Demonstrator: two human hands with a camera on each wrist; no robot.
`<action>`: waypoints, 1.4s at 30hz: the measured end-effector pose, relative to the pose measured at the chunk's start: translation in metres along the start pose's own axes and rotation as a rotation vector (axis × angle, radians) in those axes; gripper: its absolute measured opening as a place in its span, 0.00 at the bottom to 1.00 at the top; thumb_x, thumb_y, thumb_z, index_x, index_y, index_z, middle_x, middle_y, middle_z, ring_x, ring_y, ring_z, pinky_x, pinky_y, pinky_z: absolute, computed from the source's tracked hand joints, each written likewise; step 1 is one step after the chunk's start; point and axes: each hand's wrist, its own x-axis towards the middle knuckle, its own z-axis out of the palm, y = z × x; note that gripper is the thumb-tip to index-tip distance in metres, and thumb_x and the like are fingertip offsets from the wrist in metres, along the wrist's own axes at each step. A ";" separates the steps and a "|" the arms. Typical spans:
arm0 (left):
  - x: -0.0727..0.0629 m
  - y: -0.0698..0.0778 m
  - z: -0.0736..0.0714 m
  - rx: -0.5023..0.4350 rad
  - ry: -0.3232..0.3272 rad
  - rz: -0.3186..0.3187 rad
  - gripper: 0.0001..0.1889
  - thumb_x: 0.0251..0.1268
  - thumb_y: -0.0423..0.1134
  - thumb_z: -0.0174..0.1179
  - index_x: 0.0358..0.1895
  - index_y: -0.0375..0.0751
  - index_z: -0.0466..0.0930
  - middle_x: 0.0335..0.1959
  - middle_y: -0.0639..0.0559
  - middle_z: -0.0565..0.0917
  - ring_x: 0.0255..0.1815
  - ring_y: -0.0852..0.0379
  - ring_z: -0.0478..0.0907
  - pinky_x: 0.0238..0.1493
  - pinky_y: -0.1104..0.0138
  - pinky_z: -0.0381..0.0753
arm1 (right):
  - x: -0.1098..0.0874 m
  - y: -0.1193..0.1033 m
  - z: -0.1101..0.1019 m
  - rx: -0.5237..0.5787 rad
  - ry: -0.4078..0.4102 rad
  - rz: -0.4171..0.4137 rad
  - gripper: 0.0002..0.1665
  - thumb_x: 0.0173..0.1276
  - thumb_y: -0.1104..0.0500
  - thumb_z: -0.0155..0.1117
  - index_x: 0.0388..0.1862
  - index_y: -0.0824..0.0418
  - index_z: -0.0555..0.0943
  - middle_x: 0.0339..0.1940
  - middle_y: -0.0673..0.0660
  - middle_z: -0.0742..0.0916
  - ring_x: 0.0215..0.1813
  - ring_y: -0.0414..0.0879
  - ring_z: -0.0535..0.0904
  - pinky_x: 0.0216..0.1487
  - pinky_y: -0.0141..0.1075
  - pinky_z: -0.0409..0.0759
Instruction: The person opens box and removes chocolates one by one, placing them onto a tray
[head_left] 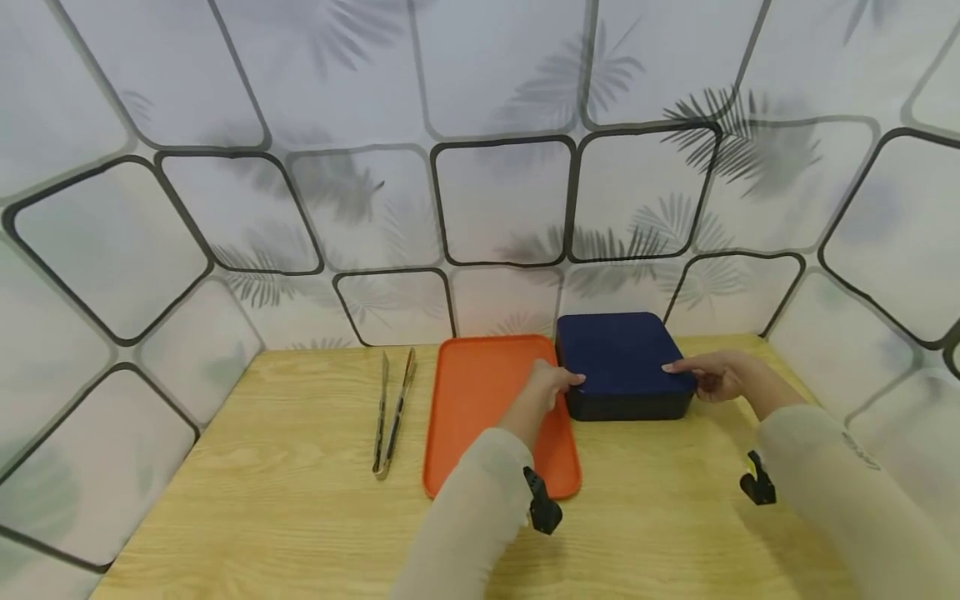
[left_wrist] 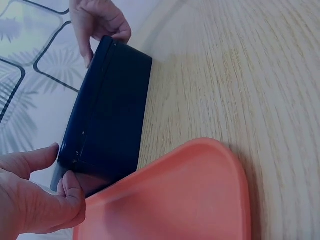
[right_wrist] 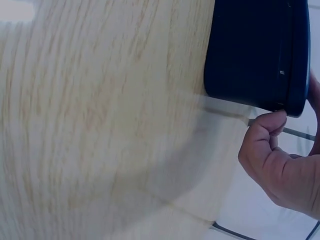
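Observation:
A dark blue rectangular box (head_left: 628,406) with a flat lid (head_left: 618,350) stands at the back right of the table. My left hand (head_left: 551,382) holds the lid's left front corner, thumb on top and fingers curled below at the side. At the right front corner, my right hand (head_left: 722,375) pinches the lid's edge the same way. A thin seam between lid and body shows in the left wrist view, where the lid (left_wrist: 85,107) sits on the box (left_wrist: 117,107). What the box holds is hidden.
An orange tray (head_left: 480,392) lies just left of the box, beneath my left forearm. Metal tongs (head_left: 393,417) lie farther left, their tips pointing to the back. A patterned cloth or sheet wall (head_left: 502,200) rises behind the wooden table (head_left: 300,467).

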 end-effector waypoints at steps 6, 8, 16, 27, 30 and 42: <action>0.001 0.002 -0.007 -0.008 0.003 0.000 0.40 0.54 0.28 0.67 0.69 0.28 0.54 0.59 0.39 0.76 0.57 0.44 0.74 0.63 0.56 0.68 | -0.003 -0.006 0.003 -0.042 -0.001 -0.046 0.14 0.66 0.52 0.63 0.23 0.54 0.75 0.16 0.43 0.76 0.22 0.32 0.67 0.32 0.23 0.71; -0.001 0.004 -0.008 -0.020 0.001 0.000 0.40 0.55 0.28 0.67 0.69 0.29 0.55 0.60 0.43 0.77 0.49 0.50 0.75 0.60 0.60 0.70 | -0.004 -0.007 0.003 -0.034 -0.008 -0.052 0.12 0.66 0.52 0.63 0.27 0.57 0.74 0.17 0.43 0.76 0.22 0.32 0.68 0.32 0.23 0.72; -0.003 0.015 -0.012 -0.110 -0.108 0.020 0.39 0.56 0.28 0.66 0.69 0.30 0.55 0.63 0.45 0.73 0.27 0.61 0.68 0.39 0.70 0.71 | -0.012 -0.009 0.000 0.011 0.025 -0.077 0.18 0.66 0.55 0.64 0.38 0.63 0.66 0.17 0.44 0.70 0.23 0.34 0.68 0.32 0.25 0.74; -0.018 0.024 -0.015 -0.050 -0.193 0.065 0.32 0.55 0.25 0.65 0.65 0.29 0.64 0.63 0.43 0.71 0.19 0.63 0.62 0.29 0.72 0.65 | -0.025 -0.011 -0.005 -0.106 0.041 -0.158 0.25 0.64 0.52 0.66 0.48 0.66 0.66 0.29 0.47 0.78 0.34 0.38 0.73 0.39 0.30 0.76; -0.022 0.026 -0.016 -0.034 -0.186 0.084 0.33 0.54 0.25 0.66 0.64 0.30 0.64 0.63 0.43 0.70 0.24 0.61 0.65 0.33 0.71 0.70 | -0.028 -0.012 -0.005 -0.114 0.050 -0.178 0.32 0.63 0.53 0.66 0.55 0.70 0.63 0.33 0.49 0.78 0.37 0.39 0.74 0.41 0.32 0.77; -0.033 0.030 -0.022 -0.014 -0.192 0.079 0.34 0.51 0.22 0.66 0.64 0.31 0.66 0.64 0.40 0.69 0.26 0.59 0.67 0.31 0.69 0.71 | -0.046 -0.006 -0.004 -0.031 -0.021 -0.231 0.06 0.70 0.60 0.58 0.40 0.61 0.74 0.27 0.49 0.83 0.32 0.39 0.79 0.38 0.33 0.79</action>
